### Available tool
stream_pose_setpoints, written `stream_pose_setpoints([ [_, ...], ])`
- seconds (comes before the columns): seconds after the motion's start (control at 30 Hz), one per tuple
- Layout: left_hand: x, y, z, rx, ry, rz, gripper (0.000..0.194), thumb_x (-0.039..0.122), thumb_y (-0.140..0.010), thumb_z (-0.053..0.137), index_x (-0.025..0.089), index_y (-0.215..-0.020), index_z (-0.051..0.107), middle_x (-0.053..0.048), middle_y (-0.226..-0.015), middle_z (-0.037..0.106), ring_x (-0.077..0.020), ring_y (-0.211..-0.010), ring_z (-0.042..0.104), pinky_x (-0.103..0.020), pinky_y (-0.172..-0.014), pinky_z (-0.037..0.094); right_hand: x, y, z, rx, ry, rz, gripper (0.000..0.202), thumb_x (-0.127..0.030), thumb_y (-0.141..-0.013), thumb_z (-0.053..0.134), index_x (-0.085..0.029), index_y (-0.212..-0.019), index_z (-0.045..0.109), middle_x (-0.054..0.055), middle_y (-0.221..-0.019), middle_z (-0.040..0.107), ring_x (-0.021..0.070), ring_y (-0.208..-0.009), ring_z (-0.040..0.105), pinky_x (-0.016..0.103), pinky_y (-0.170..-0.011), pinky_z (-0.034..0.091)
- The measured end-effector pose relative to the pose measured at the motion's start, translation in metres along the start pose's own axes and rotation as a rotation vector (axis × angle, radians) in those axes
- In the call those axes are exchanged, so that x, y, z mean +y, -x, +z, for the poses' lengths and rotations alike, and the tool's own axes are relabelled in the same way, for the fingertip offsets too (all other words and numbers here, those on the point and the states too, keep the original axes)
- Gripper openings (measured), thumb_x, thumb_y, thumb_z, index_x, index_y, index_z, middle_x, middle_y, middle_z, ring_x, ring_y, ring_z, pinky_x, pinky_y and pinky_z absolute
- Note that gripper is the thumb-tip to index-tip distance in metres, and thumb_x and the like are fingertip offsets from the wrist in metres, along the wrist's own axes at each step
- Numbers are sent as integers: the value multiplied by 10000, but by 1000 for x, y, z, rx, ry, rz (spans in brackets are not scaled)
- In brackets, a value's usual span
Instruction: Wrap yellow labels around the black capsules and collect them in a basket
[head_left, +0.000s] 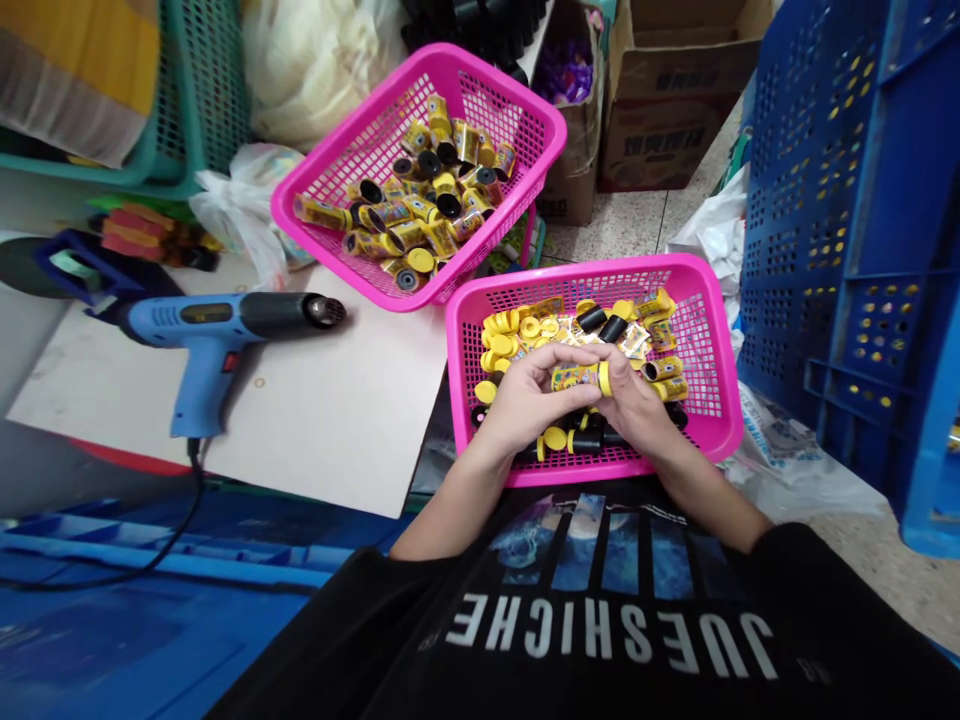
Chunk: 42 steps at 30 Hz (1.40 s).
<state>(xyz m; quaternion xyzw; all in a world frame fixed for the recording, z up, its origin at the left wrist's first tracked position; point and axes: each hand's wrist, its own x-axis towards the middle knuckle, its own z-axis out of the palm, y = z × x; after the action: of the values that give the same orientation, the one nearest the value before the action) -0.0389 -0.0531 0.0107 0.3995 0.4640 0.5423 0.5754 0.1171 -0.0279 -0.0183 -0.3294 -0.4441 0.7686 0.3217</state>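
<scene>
Both hands meet over a pink basket [720, 400] in front of my body. Between them lies a small tube [576, 378] in a printed yellow wrapper with a yellow cap at its right end. My left hand [521, 395] wraps round the tube's body. My right hand [634, 405] closes on the capped end. Below in the basket are loose yellow caps [501, 345], black tubes [585, 441], printed wrapper pieces [636, 340] and several wrapped tubes [664, 368]. Parts of these are hidden under my hands.
A second pink basket [300, 175] with many wrapped tubes stands behind to the left. A blue heat gun [202, 330] lies on a white board [330, 400], its cord trailing down. Tall blue crates [795, 220] rise at the right; cardboard boxes [652, 140] stand at the back.
</scene>
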Motion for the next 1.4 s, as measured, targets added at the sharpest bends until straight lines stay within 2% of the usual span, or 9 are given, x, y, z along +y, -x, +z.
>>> stream_pose_setpoints([
  [0.23, -7, 2, -4, 13, -28, -47, 350, 291, -664, 932, 215, -970, 780, -24, -1026, 772, -181, -997, 696, -312, -956, 525, -4, 1, -8, -48, 147, 1, 570, -753, -953, 420, -297, -1263, 564, 70, -1180, 595, 198, -1005, 611, 327, -847, 567],
  [0.67, 1, 4, -4, -106, -102, -7, 353, 344, -619, 953, 225, -918, 808, -31, -963, 786, -197, -931, 705, -329, -915, 514, -7, 1, -17, -172, 38, -78, 564, -735, -901, 563, -295, -1251, 599, 65, -1287, 610, 247, -1239, 591, 407, -1073, 494],
  [0.73, 1, 3, -3, -122, -120, -8, 358, 367, -629, 948, 214, -918, 802, -34, -947, 784, -197, -907, 706, -328, -895, 519, -9, 3, -17, -165, 141, -143, 526, -701, -937, 537, -292, -1261, 603, 65, -1288, 619, 244, -1253, 583, 429, -1115, 464],
  [0.83, 1, 1, 3, -86, -119, 9, 397, 387, -683, 918, 207, -998, 757, -40, -1023, 767, -193, -951, 702, -303, -870, 528, -18, 8, -18, -8, 404, -325, 509, -653, -979, 498, -300, -1337, 580, 80, -1361, 590, 248, -1269, 565, 464, -1139, 441],
  [0.93, 1, 0, 9, -81, -56, -29, 525, 471, -744, 870, 238, -1159, 648, -12, -962, 730, -155, -816, 693, -261, -729, 530, -37, 14, -24, -1, 740, -469, 473, -617, -924, 626, -319, -1291, 647, 81, -1295, 643, 286, -1219, 587, 513, -1114, 455],
  [1.0, 2, -2, 7, -106, -59, -71, 544, 549, -816, 787, 248, -1226, 594, -6, -911, 709, -156, -783, 695, -267, -708, 535, -52, 17, -34, -8, 908, -467, 376, -540, -916, 678, -335, -1232, 690, 73, -1205, 695, 299, -1159, 618, 530, -1085, 468],
  [1.17, 3, -7, -11, 45, -192, -13, 440, 474, -864, 755, 215, -1192, 618, -73, -1089, 731, -201, -1092, 700, -315, -918, 551, -74, 17, -68, 325, 1376, -253, 445, -400, -930, 671, -240, -1344, 645, 152, -1370, 617, 393, -1303, 505, 634, -1111, 383],
  [1.23, 7, -8, -17, 61, -189, -1, 395, 464, -874, 742, 202, -1153, 644, -69, -1043, 744, -181, -1030, 712, -308, -911, 557, -67, 15, -70, 218, 1513, -90, 366, -352, -936, 653, -193, -1263, 695, 175, -1292, 645, 395, -1231, 535, 622, -1059, 422],
  [1.4, 22, -10, -30, 60, -256, 47, 366, 469, -863, 749, 179, -1081, 702, -63, -995, 760, -166, -921, 715, -295, -870, 564, -34, 14, -53, -311, 1691, 214, 250, -293, -962, 589, -187, -1020, 807, 186, -1109, 662, 394, -1162, 552, 566, -962, 469],
])
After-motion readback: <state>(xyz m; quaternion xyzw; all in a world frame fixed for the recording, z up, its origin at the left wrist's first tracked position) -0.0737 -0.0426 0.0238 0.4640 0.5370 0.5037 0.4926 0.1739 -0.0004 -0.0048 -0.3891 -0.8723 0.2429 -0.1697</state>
